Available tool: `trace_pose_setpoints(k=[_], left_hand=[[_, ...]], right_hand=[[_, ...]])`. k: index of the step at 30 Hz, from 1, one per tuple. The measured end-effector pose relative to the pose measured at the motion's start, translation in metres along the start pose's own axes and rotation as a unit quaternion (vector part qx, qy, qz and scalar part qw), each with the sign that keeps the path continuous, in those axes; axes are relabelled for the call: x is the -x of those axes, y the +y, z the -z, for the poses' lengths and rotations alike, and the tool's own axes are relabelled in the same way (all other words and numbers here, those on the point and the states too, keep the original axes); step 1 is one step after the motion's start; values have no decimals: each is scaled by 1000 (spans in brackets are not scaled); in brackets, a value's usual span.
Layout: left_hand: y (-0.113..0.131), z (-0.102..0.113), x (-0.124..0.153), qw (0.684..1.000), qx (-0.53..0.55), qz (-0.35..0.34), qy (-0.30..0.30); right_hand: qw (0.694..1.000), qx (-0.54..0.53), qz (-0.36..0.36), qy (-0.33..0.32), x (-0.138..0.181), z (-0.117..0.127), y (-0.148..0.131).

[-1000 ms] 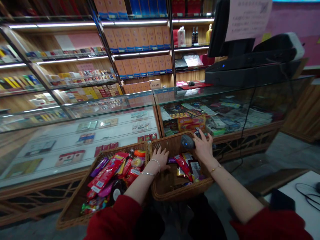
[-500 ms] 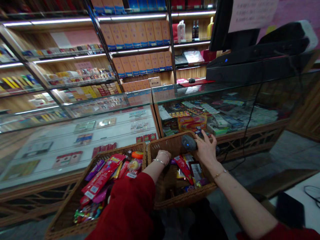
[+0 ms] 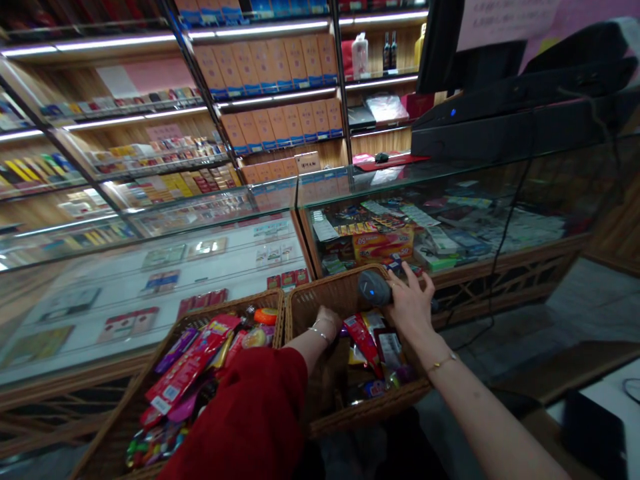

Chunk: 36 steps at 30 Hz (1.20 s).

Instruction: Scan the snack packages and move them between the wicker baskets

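My left hand (image 3: 328, 325) reaches into the right wicker basket (image 3: 320, 293). Its fingers are curled down by the left edge of the packets, against a sliver of purple wrapper (image 3: 344, 331); what they grip is hidden. In my right hand (image 3: 411, 300) is a grey handheld barcode scanner (image 3: 375, 288) with a blue light, held over the basket's far right side. Under it lie a red packet (image 3: 364, 341), a dark packet with a white label (image 3: 391, 348) and a blue packet (image 3: 375, 388).
Left of it, another wicker basket (image 3: 283, 313) holds long red packets (image 3: 193, 367) and other sweets. Beyond both baskets runs a glass display counter (image 3: 235, 260), with a monitor stand (image 3: 470, 127) on it. A black cable (image 3: 505, 227) hangs at the right.
My left hand has shifted slightly lower in the basket, and more of the blue packet shows. The scanner has moved a little left in view, still in my right hand.
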<state>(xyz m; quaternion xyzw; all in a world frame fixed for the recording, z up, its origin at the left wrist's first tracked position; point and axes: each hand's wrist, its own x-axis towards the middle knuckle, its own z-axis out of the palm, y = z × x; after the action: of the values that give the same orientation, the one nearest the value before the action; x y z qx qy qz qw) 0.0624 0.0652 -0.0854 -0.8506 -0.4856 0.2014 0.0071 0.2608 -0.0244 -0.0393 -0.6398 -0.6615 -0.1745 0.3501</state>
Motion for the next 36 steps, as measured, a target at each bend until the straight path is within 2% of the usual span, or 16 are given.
trace_pose_setpoints(k=[3, 6, 12, 16, 20, 25, 29, 36], left_hand=[[-5, 8, 5, 999, -31, 3, -37], [-10, 24, 16, 998, -47, -14, -28], [-22, 62, 53, 996, -58, -43, 59], [-34, 74, 84, 989, -55, -43, 131], [-42, 70, 111, 966, -34, -36, 254], [-45, 55, 135, 935, -10, 9, 354], [-48, 42, 141, 916, 32, 58, 395], [-58, 30, 139, 891, 89, 117, 430]], right_hand=[[1000, -6, -9, 1, -1, -1, -1], [1000, -11, -20, 1, -1, -2, -1], [1000, -14, -25, 5, 0, -6, 0], [1000, -10, -27, -2, 1, -5, -1], [1000, -3, -11, -9, 4, -5, -2], [1000, -15, 23, -12, 5, -6, -4], [998, -26, 45, -29, 0, 4, -11], [995, -41, 85, -43, -5, 22, -36]])
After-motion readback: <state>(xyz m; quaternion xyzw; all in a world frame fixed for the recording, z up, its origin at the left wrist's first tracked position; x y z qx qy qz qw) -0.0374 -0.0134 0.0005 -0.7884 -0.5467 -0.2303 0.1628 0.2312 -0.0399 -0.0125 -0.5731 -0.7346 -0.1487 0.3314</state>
